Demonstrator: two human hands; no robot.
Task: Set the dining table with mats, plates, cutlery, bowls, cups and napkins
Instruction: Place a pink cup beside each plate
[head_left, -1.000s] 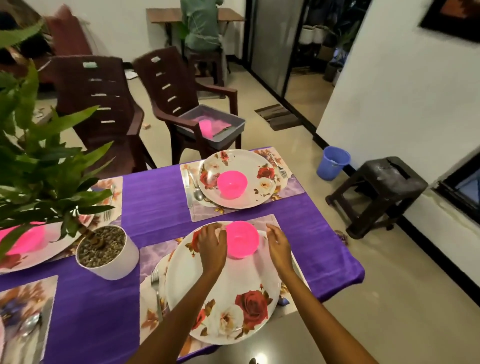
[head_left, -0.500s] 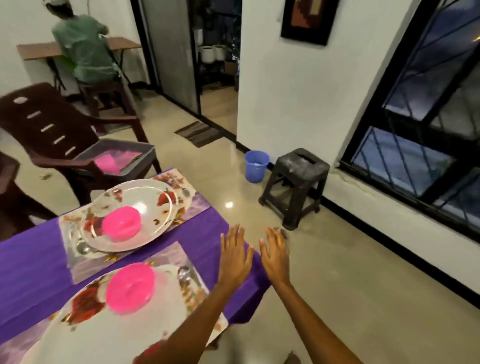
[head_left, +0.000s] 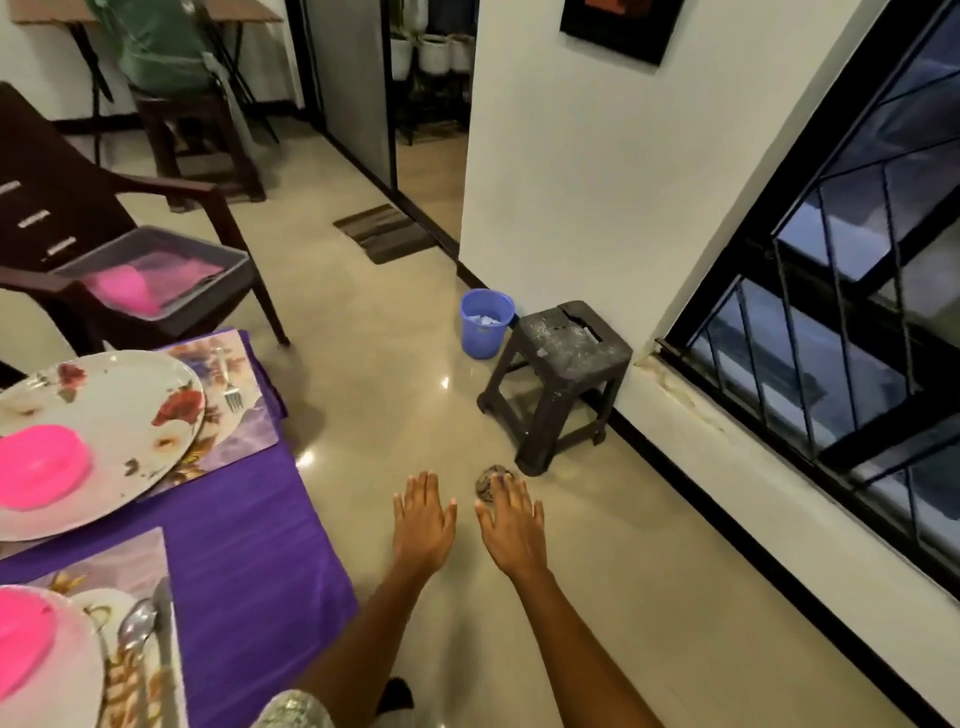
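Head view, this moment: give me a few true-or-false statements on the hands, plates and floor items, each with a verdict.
1. Both hands, left and right, are empty. True.
2. A pink bowl sits on the far plate. True.
3. The bucket is red. False: it is blue.
4. The fork lies on the floor. False: it lies on a mat beside the plate.
5. A tray rests on the chair. True.

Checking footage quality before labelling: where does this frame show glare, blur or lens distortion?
Head view: bright glare spots on the glossy beige floor; the black window frame and white wall lean and bow, wide-angle distortion; the near pink bowl and the steel spoon are smeared; the bare left hand and right hand stay fairly sharp.
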